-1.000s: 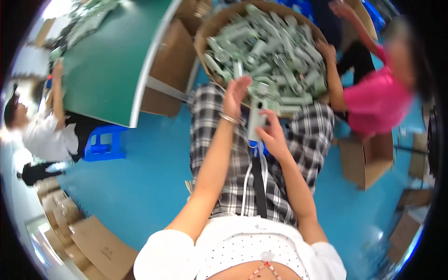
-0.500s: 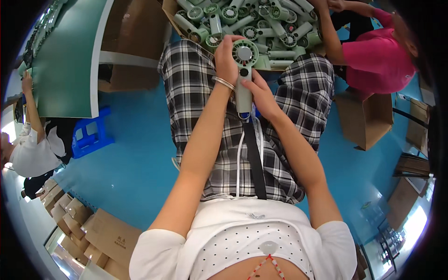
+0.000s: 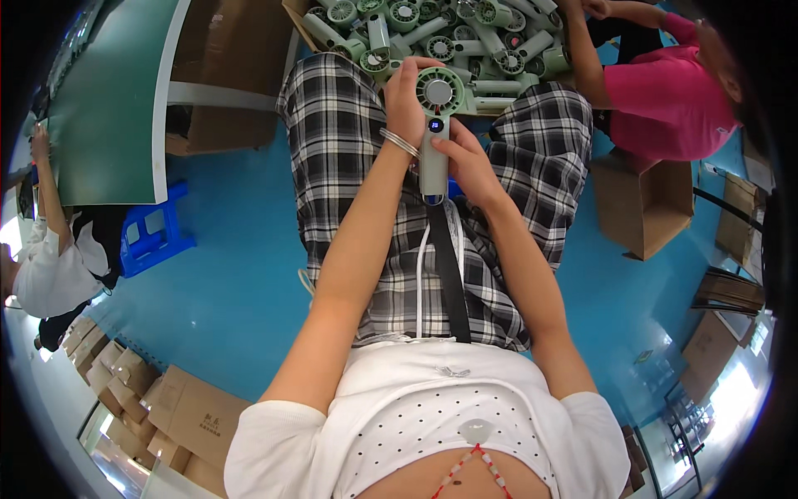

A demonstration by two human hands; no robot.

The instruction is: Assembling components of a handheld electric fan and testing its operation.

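Observation:
A pale green handheld fan (image 3: pixel 434 170) is held upright between my knees, its round slotted head pointing away from me. My left hand (image 3: pixel 405 104) wraps the left side of the fan head. My right hand (image 3: pixel 468 162) grips the handle from the right, the thumb pressed on its front below a small round dark display that is lit. Just beyond my hands stands a cardboard box (image 3: pixel 301 23) heaped with several similar fans (image 3: pixel 405 15) in white and green.
At the left is a green-topped table (image 3: pixel 108 125) with a blue stool (image 3: pixel 158 233) beside it. A person in pink (image 3: pixel 669 108) works at the right of the box, near an open carton (image 3: pixel 644 208). Another person in white (image 3: pixel 58 262) is at far left. Cartons (image 3: pixel 195 416) lie stacked at lower left.
The fan's round display, dark before, now glows with digits. Both hands keep their hold on the fan. The whole view has shifted slightly.

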